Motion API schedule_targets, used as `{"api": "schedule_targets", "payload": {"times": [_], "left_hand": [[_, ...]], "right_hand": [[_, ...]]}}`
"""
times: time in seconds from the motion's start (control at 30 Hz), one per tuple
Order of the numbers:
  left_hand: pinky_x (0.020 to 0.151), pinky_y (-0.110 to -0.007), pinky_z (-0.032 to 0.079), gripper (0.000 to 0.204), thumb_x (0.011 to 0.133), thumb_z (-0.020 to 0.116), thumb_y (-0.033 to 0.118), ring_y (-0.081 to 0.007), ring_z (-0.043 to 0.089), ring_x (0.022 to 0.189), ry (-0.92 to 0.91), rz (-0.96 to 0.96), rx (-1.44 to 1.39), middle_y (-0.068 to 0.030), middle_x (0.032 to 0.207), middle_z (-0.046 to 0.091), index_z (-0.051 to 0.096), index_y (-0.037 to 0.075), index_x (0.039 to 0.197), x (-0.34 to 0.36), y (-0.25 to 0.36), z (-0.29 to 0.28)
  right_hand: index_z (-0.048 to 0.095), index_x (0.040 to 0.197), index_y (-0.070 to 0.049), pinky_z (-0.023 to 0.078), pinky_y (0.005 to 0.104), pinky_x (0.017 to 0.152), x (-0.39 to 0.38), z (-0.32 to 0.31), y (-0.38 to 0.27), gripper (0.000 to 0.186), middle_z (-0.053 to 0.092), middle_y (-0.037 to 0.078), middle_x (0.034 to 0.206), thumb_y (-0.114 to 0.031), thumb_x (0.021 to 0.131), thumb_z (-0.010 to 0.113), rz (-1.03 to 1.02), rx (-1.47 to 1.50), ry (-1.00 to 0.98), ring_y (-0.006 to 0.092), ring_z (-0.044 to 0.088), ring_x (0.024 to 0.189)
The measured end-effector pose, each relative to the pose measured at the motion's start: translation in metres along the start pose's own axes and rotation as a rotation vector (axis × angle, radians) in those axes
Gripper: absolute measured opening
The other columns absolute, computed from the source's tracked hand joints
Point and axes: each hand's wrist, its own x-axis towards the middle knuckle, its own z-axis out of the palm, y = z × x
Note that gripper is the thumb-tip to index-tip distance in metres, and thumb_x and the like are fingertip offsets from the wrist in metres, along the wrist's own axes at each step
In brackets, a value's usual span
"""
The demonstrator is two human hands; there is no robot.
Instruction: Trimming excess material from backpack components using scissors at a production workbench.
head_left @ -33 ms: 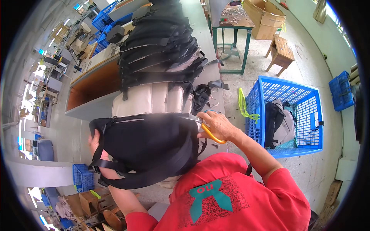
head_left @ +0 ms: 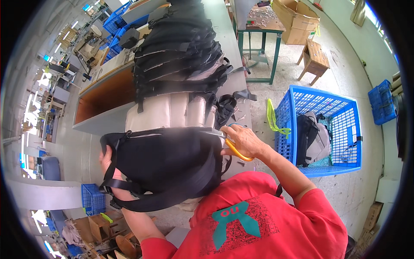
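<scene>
A black bag (head_left: 164,155) with straps and a buckle lies across the near end of the table, in front of me. At its left side my left hand (head_left: 108,163) grips the bag, the fingers partly covered by a strap. My right hand (head_left: 242,140) is closed round a pair of scissors (head_left: 235,149) with a yellow-orange handle. Their metal blades lie at the bag's upper right edge; whether they are spread I cannot tell. Just beyond, the pale inner side of another bag (head_left: 157,111) shows, below a long row of stacked black bags (head_left: 177,56).
On the floor to the right, a blue plastic crate (head_left: 282,116) holds grey and black bags (head_left: 317,140), a yellow-green strip hanging at its side. Farther back are a wooden stool (head_left: 315,56), a green-legged table (head_left: 258,29) and a cardboard box (head_left: 297,19). An open-fronted cabinet (head_left: 105,97) stands left.
</scene>
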Motion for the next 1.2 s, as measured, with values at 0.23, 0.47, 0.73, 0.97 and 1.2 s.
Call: {"api": "schedule_targets", "payload": {"times": [0.23, 0.47, 0.73, 0.97, 1.2], "left_hand": [[0.083, -0.033, 0.050, 0.027, 0.086, 0.060, 0.013, -0.0215, 0.061, 0.091, 0.003, -0.023, -0.027, -0.0105, 0.102, 0.063, 0.059, 0.001, 0.109, 0.009, -0.014, -0.022], [0.081, -0.036, 0.051, 0.026, 0.086, 0.059, 0.012, -0.0225, 0.062, 0.089, 0.029, -0.054, -0.068, -0.0106, 0.101, 0.063, 0.059, 0.000, 0.108, 0.004, -0.015, -0.021], [0.078, -0.034, 0.052, 0.025, 0.085, 0.061, 0.013, -0.0214, 0.063, 0.085, -0.018, -0.034, -0.056, -0.0097, 0.097, 0.064, 0.059, 0.000, 0.106, 0.001, -0.014, -0.020], [0.077, -0.029, 0.051, 0.022, 0.083, 0.062, 0.012, -0.0185, 0.063, 0.083, 0.034, -0.010, -0.081, -0.0079, 0.095, 0.065, 0.062, 0.002, 0.102, -0.003, -0.011, -0.019], [0.075, -0.028, 0.051, 0.018, 0.083, 0.062, 0.011, -0.0170, 0.063, 0.082, -0.009, 0.028, -0.097, -0.0069, 0.093, 0.066, 0.064, 0.003, 0.100, -0.007, -0.009, -0.022]], "right_hand": [[0.049, 0.106, -0.004, 0.047, 0.0416, 0.063, 0.006, 0.010, 0.004, 0.051, 0.057, 0.016, 0.079, -0.038, 0.073, 0.069, -0.013, -0.045, 0.001, 0.0344, 0.058, 0.072], [0.051, 0.103, -0.005, 0.046, 0.0398, 0.056, 0.006, 0.012, 0.007, 0.049, 0.057, 0.014, 0.074, -0.037, 0.072, 0.071, -0.055, -0.093, 0.045, 0.0339, 0.059, 0.064], [0.050, 0.097, -0.006, 0.044, 0.0405, 0.051, 0.020, 0.008, 0.002, 0.040, 0.052, 0.012, 0.062, -0.036, 0.076, 0.066, -0.229, -0.108, 0.150, 0.0313, 0.056, 0.060], [0.050, 0.095, -0.007, 0.045, 0.0402, 0.050, 0.014, 0.002, 0.005, 0.039, 0.052, 0.012, 0.061, -0.036, 0.075, 0.067, -0.197, -0.140, 0.098, 0.0325, 0.055, 0.055], [0.050, 0.100, -0.007, 0.044, 0.0399, 0.050, 0.011, -0.007, 0.000, 0.042, 0.052, 0.012, 0.063, -0.035, 0.074, 0.069, -0.203, -0.078, 0.044, 0.0317, 0.055, 0.056]]}}
